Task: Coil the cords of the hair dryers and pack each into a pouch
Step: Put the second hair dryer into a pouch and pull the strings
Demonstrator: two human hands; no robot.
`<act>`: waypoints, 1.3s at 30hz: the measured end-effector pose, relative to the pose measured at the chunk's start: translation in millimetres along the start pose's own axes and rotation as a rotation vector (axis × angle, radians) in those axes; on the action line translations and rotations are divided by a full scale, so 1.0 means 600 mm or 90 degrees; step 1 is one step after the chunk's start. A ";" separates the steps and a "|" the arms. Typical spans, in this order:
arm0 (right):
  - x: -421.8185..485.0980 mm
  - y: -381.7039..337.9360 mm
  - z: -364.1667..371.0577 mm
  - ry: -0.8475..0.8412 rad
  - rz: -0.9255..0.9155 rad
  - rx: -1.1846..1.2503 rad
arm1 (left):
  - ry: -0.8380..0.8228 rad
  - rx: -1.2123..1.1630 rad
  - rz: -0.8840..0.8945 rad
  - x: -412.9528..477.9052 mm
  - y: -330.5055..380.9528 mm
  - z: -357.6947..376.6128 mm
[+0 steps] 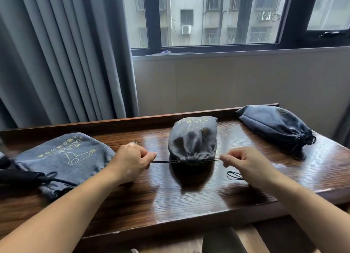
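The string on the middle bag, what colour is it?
Black. The head view shows the string best, stretched sideways from the grey middle bag.

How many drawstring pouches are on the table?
3. The left pouch lies flat; the middle pouch has its drawstring pinched by the left hand and right hand; the right pouch sits cinched at the far right.

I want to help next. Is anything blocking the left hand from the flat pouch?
Nothing visible does. The flat pouch lies right beside the left hand, which pinches the middle pouch's string.
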State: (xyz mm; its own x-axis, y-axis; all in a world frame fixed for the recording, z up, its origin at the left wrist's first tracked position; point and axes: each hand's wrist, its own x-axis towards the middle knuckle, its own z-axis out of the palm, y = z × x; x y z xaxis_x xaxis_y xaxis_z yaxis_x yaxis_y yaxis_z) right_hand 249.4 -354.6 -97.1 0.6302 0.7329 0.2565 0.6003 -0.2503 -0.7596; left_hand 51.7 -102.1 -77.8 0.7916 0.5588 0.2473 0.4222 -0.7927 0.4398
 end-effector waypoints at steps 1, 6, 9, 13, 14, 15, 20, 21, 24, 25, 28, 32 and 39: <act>-0.002 0.003 -0.006 -0.015 -0.003 0.047 | -0.010 0.022 -0.012 -0.002 0.000 -0.007; 0.003 -0.001 -0.030 -0.091 -0.151 0.057 | -0.137 0.121 0.006 -0.004 0.021 -0.036; 0.023 0.013 -0.022 0.098 -0.172 -0.390 | -0.281 0.058 0.038 -0.007 0.037 -0.048; 0.038 -0.009 0.033 0.261 -0.100 -0.342 | -0.432 -0.231 0.019 -0.028 0.067 -0.037; 0.046 -0.018 0.043 0.286 -0.072 -0.274 | -0.429 -0.322 0.001 -0.030 0.071 -0.028; 0.054 -0.029 0.050 0.302 -0.045 -0.167 | -0.408 -0.416 -0.012 -0.032 0.076 -0.020; 0.054 -0.058 0.085 0.054 -0.135 0.377 | -0.206 -0.814 -0.094 -0.032 0.102 0.019; 0.050 -0.059 0.088 -0.013 -0.153 0.376 | -0.168 -0.805 -0.086 -0.032 0.109 0.023; 0.053 -0.057 0.088 -0.120 -0.156 0.374 | -0.104 -0.706 -0.003 -0.031 0.128 0.037; 0.054 -0.056 0.088 -0.136 -0.148 0.370 | -0.098 -0.688 0.032 -0.029 0.129 0.044; 0.053 -0.052 0.083 -0.129 -0.146 0.288 | -0.096 -0.622 0.125 -0.026 0.127 0.050; 0.039 -0.051 0.073 -0.097 -0.190 0.088 | -0.110 -0.311 0.217 -0.017 0.114 0.051; 0.025 -0.061 0.079 -0.012 -0.262 -0.155 | 0.074 -0.107 0.319 -0.025 0.106 0.060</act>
State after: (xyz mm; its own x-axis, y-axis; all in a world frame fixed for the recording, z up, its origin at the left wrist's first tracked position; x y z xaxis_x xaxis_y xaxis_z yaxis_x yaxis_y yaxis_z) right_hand 213.8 -304.4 -93.5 0.3079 0.8134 0.4936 0.8975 -0.0762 -0.4343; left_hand 82.9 -169.8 -84.5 0.8196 0.1526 0.5523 -0.0790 -0.9246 0.3726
